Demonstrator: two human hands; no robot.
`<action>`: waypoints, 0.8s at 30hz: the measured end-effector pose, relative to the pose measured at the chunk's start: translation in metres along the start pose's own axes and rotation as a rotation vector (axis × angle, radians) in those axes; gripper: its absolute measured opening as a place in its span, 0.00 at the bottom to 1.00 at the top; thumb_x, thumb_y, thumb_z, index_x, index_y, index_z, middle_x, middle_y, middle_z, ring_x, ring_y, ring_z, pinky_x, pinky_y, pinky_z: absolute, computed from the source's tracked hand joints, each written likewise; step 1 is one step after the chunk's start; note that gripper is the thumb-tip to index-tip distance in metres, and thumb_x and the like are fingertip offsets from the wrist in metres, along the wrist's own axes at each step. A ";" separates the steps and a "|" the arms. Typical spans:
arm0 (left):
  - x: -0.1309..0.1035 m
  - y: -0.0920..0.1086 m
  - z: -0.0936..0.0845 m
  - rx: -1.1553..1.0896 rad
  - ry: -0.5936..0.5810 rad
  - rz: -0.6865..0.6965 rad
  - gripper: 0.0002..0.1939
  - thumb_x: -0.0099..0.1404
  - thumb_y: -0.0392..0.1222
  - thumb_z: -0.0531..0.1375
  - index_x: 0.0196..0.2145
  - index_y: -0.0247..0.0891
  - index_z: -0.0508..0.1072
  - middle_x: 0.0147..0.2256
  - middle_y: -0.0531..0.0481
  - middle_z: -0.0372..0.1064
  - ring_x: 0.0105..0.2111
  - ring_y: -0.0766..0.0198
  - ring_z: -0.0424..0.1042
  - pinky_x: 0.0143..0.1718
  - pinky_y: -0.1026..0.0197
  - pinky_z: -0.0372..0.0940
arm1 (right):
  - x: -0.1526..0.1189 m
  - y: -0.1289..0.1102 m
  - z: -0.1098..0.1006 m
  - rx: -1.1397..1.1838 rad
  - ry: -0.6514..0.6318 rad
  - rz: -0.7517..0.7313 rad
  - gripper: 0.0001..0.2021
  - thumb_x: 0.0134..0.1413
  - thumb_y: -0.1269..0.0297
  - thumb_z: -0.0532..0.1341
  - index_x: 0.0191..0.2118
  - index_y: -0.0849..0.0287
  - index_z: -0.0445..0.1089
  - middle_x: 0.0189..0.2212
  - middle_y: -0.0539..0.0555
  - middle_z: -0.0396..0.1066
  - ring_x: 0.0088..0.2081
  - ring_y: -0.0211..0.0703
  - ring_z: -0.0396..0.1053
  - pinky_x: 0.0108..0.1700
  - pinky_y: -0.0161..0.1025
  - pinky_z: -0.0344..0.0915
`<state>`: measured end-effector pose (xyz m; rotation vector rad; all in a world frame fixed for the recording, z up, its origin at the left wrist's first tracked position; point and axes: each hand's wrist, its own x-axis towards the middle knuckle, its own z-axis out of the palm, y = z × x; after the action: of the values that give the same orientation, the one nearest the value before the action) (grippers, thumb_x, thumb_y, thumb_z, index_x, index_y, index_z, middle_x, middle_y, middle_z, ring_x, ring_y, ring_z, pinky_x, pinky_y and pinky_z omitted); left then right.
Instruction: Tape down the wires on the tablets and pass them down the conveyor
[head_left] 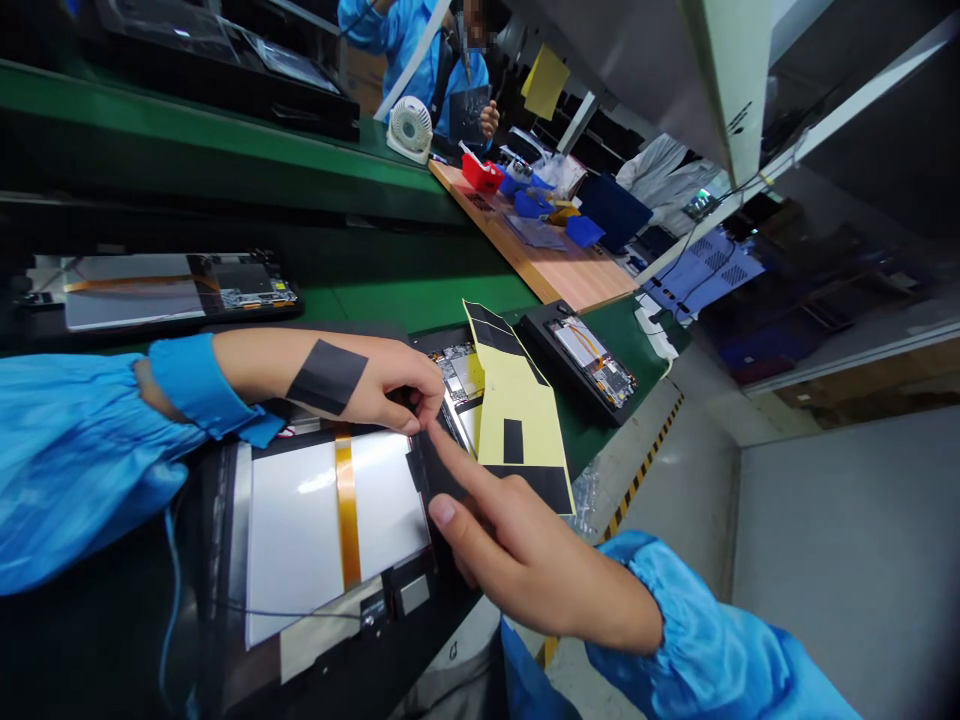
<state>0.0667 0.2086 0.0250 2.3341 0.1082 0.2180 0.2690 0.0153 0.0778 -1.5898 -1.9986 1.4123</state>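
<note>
In front of me lies an opened tablet with a large silver-white battery [296, 530] and an orange flat ribbon cable [346, 515] across it. My left hand [375, 385] is over the tablet's upper right corner, thumb and fingertips pinched together; what they hold is hidden. A black piece of tape [328, 377] sticks to the back of that hand. My right hand [517, 540] has its index finger stretched out, its tip at the left fingertips, thumb apart, above the tablet's dark right edge. Beside the hands stands a yellow backing sheet [521, 400] bearing black tape pieces.
Another opened tablet [165, 290] lies at the back left, and one more opened device [585, 350] at the right. A wooden board [559, 265] carries blue and red bins. A white fan [409, 128] stands near a co-worker in blue [409, 50]. A blue cord [172, 590] hangs near my left sleeve.
</note>
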 end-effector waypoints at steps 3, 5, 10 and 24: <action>0.004 -0.009 0.004 0.005 -0.009 -0.016 0.05 0.67 0.35 0.66 0.32 0.41 0.78 0.33 0.55 0.78 0.35 0.62 0.75 0.39 0.65 0.65 | -0.007 -0.001 0.001 -0.218 -0.004 -0.063 0.34 0.83 0.52 0.52 0.84 0.64 0.57 0.22 0.45 0.63 0.21 0.40 0.60 0.27 0.38 0.53; 0.005 -0.013 0.006 0.009 -0.011 -0.028 0.05 0.66 0.34 0.66 0.32 0.41 0.78 0.32 0.55 0.78 0.35 0.62 0.74 0.38 0.65 0.65 | -0.013 0.000 0.003 -0.402 -0.062 -0.092 0.35 0.83 0.51 0.52 0.82 0.68 0.60 0.22 0.47 0.65 0.21 0.42 0.56 0.27 0.40 0.49; 0.005 -0.014 0.006 0.017 -0.015 -0.044 0.06 0.66 0.33 0.67 0.32 0.41 0.79 0.32 0.55 0.78 0.35 0.63 0.75 0.38 0.66 0.66 | -0.014 0.005 -0.002 -0.442 -0.063 -0.193 0.36 0.84 0.42 0.50 0.74 0.69 0.72 0.23 0.52 0.74 0.22 0.44 0.62 0.27 0.41 0.51; -0.036 0.030 0.007 0.279 0.364 -0.246 0.10 0.75 0.48 0.66 0.48 0.41 0.83 0.53 0.43 0.84 0.56 0.48 0.81 0.67 0.45 0.70 | 0.002 0.047 -0.001 0.027 0.393 -0.124 0.23 0.73 0.53 0.64 0.64 0.60 0.81 0.57 0.66 0.83 0.55 0.58 0.80 0.56 0.50 0.76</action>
<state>0.0333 0.1779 0.0369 2.5014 0.6375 0.5304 0.2988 0.0153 0.0417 -1.5576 -1.8007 0.9855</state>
